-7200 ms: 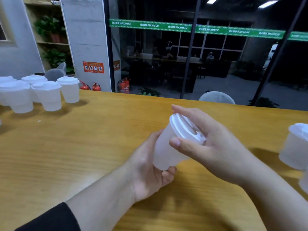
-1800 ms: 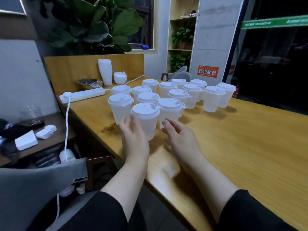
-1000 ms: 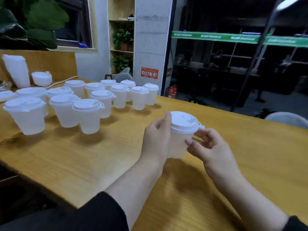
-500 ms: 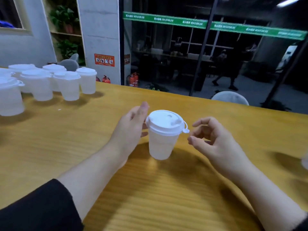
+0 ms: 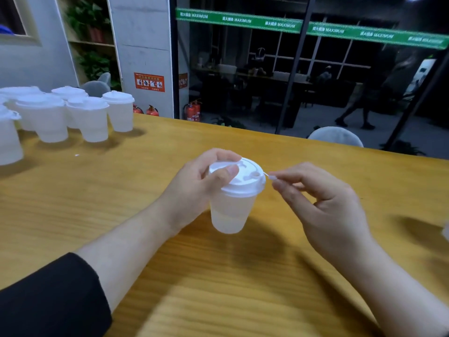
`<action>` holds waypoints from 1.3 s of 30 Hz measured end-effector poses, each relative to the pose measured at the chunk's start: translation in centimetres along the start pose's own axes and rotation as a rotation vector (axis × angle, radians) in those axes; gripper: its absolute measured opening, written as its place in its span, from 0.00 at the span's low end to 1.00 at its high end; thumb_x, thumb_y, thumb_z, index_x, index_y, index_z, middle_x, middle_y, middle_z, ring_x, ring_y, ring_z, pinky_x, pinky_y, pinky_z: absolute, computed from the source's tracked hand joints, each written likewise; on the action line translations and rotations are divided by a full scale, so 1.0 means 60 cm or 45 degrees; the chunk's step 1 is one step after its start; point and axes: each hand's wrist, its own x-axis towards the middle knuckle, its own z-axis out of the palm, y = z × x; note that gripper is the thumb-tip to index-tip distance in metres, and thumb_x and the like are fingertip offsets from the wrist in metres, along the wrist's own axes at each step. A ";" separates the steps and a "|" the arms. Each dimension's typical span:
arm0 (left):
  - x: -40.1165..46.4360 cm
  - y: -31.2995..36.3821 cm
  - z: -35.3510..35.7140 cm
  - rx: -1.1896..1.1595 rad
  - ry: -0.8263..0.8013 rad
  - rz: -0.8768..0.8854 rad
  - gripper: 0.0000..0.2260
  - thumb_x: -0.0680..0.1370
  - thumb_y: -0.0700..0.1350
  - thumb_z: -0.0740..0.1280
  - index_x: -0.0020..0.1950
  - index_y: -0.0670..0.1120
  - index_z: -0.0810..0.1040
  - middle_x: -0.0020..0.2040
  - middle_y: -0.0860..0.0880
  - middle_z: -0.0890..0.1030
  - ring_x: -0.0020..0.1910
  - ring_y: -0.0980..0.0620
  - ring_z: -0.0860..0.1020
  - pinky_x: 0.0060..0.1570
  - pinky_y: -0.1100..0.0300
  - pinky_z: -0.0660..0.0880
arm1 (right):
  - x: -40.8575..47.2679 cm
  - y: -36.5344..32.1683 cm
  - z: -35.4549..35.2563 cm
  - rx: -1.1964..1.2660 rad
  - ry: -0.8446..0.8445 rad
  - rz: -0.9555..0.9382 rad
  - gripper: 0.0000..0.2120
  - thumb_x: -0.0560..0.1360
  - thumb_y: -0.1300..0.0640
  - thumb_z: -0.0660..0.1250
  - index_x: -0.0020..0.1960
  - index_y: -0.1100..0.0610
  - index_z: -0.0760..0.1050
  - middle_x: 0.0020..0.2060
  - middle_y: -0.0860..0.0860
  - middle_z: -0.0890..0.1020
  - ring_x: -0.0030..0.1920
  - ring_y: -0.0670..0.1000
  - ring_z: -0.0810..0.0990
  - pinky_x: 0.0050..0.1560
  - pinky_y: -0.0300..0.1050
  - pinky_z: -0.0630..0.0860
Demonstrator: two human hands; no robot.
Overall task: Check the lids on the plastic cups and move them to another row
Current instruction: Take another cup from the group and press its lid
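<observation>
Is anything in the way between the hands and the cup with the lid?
No, nothing is in the way. The left hand already holds the cup, with its thumb on the lid. The right hand pinches the little tab at the lid's edge. Only bare table lies around them.

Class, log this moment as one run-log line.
step: lid check | left hand grips cup, thumb on lid | right hand pinches lid tab
</observation>
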 end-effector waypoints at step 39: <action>-0.013 0.004 -0.002 0.147 -0.113 0.072 0.30 0.70 0.79 0.60 0.65 0.64 0.76 0.61 0.60 0.81 0.61 0.57 0.79 0.56 0.58 0.77 | 0.003 -0.066 -0.022 -0.663 -0.154 0.006 0.18 0.80 0.38 0.61 0.58 0.46 0.83 0.49 0.39 0.77 0.53 0.45 0.75 0.50 0.42 0.75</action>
